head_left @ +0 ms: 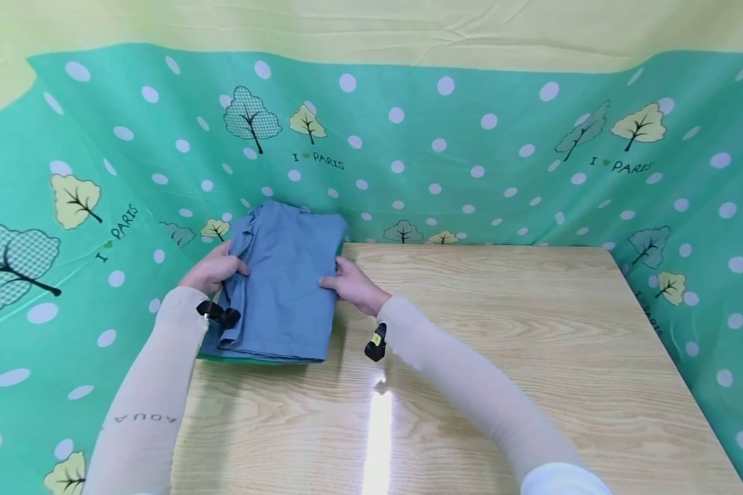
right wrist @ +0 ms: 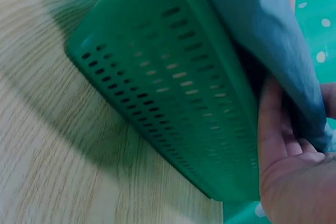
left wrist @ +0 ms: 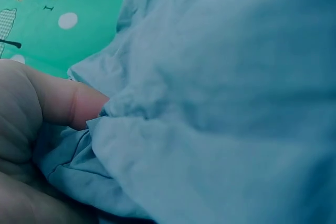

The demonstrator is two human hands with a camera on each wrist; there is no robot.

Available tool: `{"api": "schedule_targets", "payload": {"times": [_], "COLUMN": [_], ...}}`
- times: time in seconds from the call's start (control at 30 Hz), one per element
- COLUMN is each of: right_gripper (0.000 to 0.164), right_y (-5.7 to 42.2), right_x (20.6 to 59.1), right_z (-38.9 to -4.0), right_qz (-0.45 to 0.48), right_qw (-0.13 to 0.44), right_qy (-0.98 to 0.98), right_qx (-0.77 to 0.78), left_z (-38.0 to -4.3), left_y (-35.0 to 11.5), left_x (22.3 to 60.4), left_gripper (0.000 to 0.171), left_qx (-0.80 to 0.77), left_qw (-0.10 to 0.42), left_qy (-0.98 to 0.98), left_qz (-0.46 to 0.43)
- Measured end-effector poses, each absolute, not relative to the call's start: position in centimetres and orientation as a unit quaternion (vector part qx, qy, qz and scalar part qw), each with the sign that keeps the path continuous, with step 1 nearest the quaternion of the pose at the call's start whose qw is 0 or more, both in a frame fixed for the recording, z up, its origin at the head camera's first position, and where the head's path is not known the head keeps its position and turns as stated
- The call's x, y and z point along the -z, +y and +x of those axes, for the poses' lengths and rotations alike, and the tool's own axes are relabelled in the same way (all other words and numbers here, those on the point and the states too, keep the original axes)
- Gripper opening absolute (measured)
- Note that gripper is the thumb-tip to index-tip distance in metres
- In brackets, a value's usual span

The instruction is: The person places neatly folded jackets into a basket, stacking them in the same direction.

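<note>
A folded blue-grey garment (head_left: 287, 282) lies over the top of a green plastic basket (right wrist: 152, 77) with slotted walls. Which kind of garment it is cannot be told from its folds. At its bunched left side my left hand (head_left: 215, 268) pinches the cloth; in the left wrist view the fingertip goes into the folds. My right hand (head_left: 356, 283) holds the right edge, thumb on top of the cloth and fingers underneath, alongside the basket's rim. The cloth hides the inside of the basket and most of its rim.
The basket stands on a wood-grain table (head_left: 501, 344), at its far left corner. A green dotted cloth (head_left: 446, 137) hangs as a wall behind and on both sides. A bright light reflection (head_left: 378, 440) shows on the table near the front.
</note>
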State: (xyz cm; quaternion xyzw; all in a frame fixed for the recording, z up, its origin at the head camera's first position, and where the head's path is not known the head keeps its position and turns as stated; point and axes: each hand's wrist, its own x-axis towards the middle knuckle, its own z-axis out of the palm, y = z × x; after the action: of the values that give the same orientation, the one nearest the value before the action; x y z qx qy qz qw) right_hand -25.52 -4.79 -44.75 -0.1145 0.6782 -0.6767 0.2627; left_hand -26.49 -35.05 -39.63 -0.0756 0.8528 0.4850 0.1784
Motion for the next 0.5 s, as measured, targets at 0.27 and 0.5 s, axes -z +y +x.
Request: {"api": "schedule_targets", "payload": {"times": [0.27, 0.5], "right_gripper": [0.053, 0.037], "right_y": [-4.24, -4.27], "right_x": [44.90, 44.59], "right_z": [-25.14, -24.67], "right_qz": [-0.106, -0.132], "right_qw": [0.272, 0.246], "right_qy": [0.696, 0.730], "right_qx": [0.656, 0.624], "left_z": [-25.85, -25.58], "left_y": [-35.76, -35.89], "left_x": [39.73, 40.32], "left_gripper": [0.094, 0.098], "left_qx": [-0.461, -0.457], "left_qw": [0.165, 0.163], "left_qy": [0.869, 0.871], "left_qz": [-0.069, -0.076]}}
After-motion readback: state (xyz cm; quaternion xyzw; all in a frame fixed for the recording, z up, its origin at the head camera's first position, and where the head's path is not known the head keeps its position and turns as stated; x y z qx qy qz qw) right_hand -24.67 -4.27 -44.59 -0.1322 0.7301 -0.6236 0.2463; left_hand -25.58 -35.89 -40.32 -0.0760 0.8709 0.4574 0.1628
